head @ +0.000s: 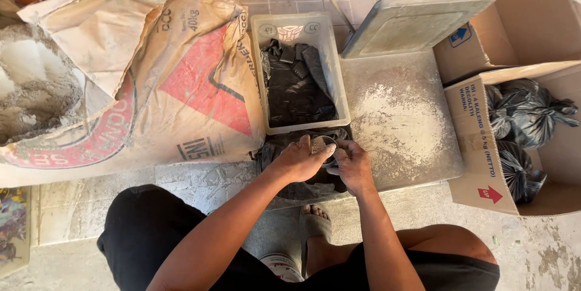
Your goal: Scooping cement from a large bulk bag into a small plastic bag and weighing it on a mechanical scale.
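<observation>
Holding a black bag (296, 173) just below the tub (301, 73), the left hand (301, 159) and right hand (352, 167) each grip its top.

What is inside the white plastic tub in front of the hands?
The white plastic tub holds crumpled black plastic bags, loosely piled. They cover its bottom, so anything beneath them cannot be seen.

Black shorts (151, 230) — bare arms, no sleeves — grey slide sandal (316, 225) on one foot.
</observation>
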